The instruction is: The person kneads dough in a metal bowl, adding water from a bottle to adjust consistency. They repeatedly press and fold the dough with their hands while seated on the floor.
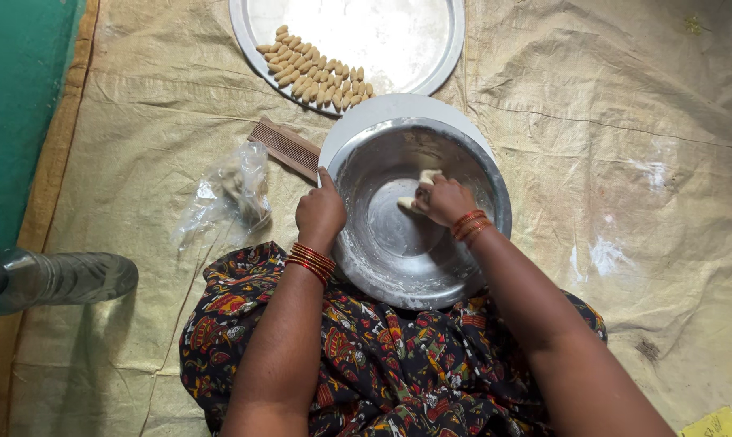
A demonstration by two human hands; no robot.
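While I look down from the head camera, nearest to me lies a lap covered in dark patterned cloth (382, 364), with both forearms reaching out over it. My left hand (321, 212) rests on the near left rim of a steel bowl (398, 267), fingers curled over the edge and gripping it; red bangles sit at that wrist. My right hand (445, 201) is down inside the bowl, fingers closed around a pale lump of dough (424, 180) that touches the bowl's floured bottom. The bowl itself sits tilted against my lap, on top of a round white board (382, 109) that shows behind its far rim. Just left of the bowl lies a ridged wooden comb-like board (285, 146), and beside that a crumpled clear plastic bag (232, 190). Farther left, a clear plastic bottle (58, 279) lies on its side. Everything rests on a tan woven sheet (625, 121). Farthest out, a round steel plate (414, 48) holds rows of small shaped dough pieces (313, 73) along its near left edge.
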